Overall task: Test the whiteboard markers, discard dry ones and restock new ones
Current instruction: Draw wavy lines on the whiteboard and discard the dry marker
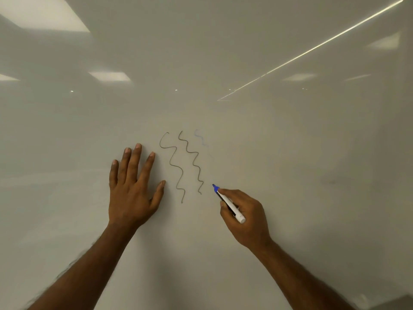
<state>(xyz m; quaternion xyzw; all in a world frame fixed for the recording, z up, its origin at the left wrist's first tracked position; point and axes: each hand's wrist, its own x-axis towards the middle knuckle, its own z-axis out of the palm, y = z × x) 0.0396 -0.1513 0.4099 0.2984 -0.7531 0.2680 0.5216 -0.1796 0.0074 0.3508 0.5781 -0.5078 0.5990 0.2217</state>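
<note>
A white whiteboard [290, 153] fills the view. My right hand [244, 217] grips a white marker with a blue tip [228, 203], uncapped, its tip at or just off the board, right of the lower end of the squiggles. Two dark wavy lines [190, 162] run down the board's middle. To their right is a very faint, broken blue squiggle [201, 139]. My left hand [130, 186] lies flat on the board with fingers spread, just left of the dark lines.
Ceiling lights and a bright diagonal strip [312, 49] reflect in the glossy board. A dark corner [393, 303] shows at the bottom right.
</note>
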